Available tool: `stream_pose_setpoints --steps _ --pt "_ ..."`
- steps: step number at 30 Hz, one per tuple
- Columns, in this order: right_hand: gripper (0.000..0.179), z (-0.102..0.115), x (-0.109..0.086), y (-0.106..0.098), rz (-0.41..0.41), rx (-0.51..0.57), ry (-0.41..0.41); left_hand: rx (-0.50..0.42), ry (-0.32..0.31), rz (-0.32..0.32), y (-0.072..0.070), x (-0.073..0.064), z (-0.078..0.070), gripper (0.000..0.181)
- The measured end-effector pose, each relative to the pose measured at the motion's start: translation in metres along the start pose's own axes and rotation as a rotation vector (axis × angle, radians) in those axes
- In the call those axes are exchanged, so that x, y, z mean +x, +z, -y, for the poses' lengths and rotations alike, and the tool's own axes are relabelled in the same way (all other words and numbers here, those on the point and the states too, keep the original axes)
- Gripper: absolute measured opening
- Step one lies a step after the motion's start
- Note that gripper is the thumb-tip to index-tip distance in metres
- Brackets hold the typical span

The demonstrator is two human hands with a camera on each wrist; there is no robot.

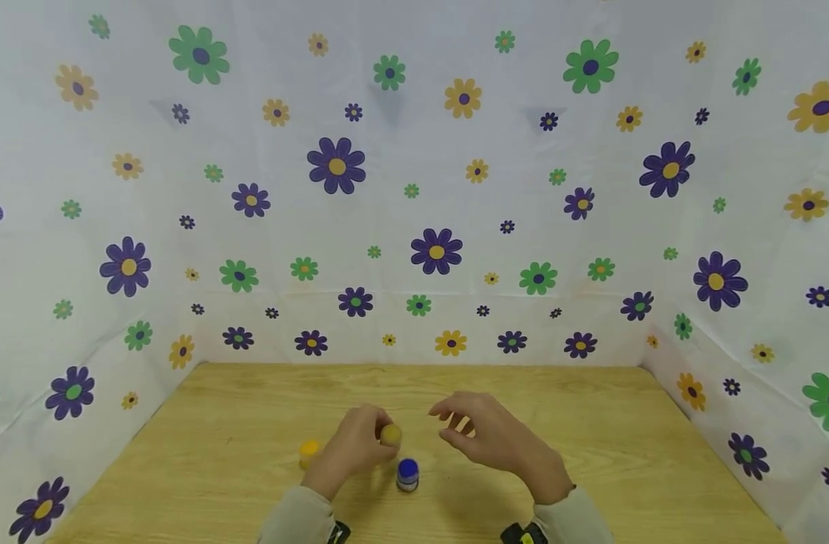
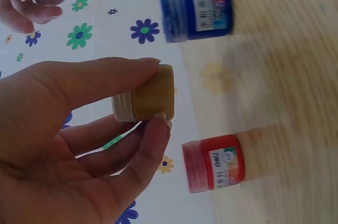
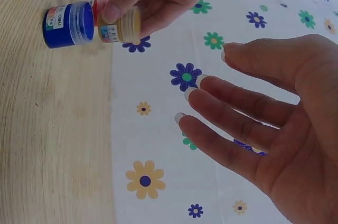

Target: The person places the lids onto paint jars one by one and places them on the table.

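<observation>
Between thumb and fingertips, my left hand pinches a small ochre paint jar with a clear ribbed lid, above the table. A blue paint jar stands upright just to the right of that hand and nearer to me. The left wrist view also has a red paint jar standing on the table; in the head view the left hand hides it. My right hand hovers on the right with relaxed, spread fingers and nothing in them.
Left of the left wrist stands a yellow-orange jar, partly covered by the hand. The wooden table meets white flower-patterned cloth at its back and both sides.
</observation>
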State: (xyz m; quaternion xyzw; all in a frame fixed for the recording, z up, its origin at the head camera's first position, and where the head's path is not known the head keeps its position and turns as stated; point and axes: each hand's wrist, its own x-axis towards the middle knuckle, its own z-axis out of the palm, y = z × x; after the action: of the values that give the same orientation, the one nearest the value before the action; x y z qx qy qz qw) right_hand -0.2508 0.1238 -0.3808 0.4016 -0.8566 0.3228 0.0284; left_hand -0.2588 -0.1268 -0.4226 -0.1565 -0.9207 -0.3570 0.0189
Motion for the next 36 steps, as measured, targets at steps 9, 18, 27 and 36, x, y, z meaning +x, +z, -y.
stream_pose_setpoints --steps 9,18,27,36 --pt "0.026 -0.002 0.001 0.000 0.013 -0.008 0.001 0.000 -0.021 0.031 0.008 0.003 0.008 0.020" --pt "0.025 -0.001 0.002 0.001 0.034 -0.005 0.012 0.043 0.009 0.038 0.011 0.005 0.007 0.024" --pt "0.026 0.000 0.001 0.001 0.056 0.012 0.022 0.052 0.032 0.058 0.014 0.004 0.006 0.024" --pt "0.025 0.001 0.001 0.000 0.056 0.010 0.026 0.050 0.040 0.059 0.015 0.005 0.007 0.026"
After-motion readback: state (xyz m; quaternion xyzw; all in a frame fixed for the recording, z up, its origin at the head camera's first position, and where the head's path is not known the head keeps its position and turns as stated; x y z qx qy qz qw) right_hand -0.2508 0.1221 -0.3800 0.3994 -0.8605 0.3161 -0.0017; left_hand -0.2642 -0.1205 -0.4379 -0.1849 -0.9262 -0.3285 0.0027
